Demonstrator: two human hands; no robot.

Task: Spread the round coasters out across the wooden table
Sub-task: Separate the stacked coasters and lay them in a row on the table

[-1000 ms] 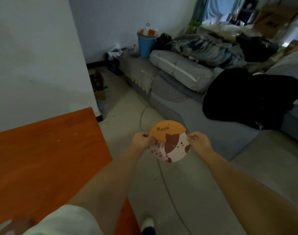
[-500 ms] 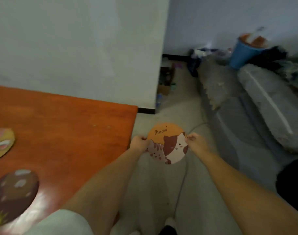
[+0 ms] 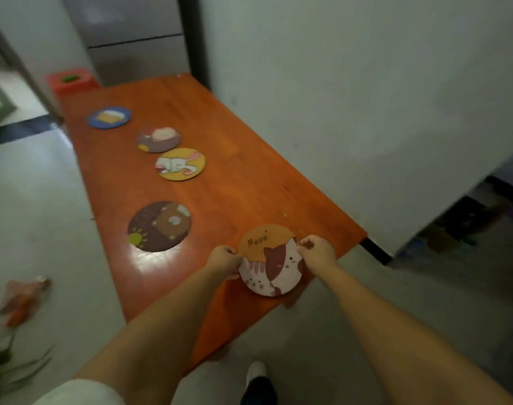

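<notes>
Holding the cat coaster (image 3: 269, 261) by its rim, the left hand (image 3: 223, 261) pinched the left edge and the right hand (image 3: 318, 251) pinched the upper right edge, fingers pressed together on the disc at both points. The coaster sat between the two grips, over the near right part of the wooden table (image 3: 235, 182); whether it touched the surface could not be told.

Left of the grip and beyond it, four coasters lay flat in a line: bear coaster (image 3: 159, 226) nearest, then rabbit coaster (image 3: 180, 164), a dim purple coaster (image 3: 159, 140), and blue coaster (image 3: 109, 117) farthest.

Judgement: the disc appeared thin, stiff and light, holding its plane under two edge pinches with no visible sag. Not fragile, probably. Once flat on the glossy wood it would likely offer little edge to lift, so rim pinches on opposite sides seemed the sound hold. The spot under the grip stood well apart from the bear coaster.
</notes>
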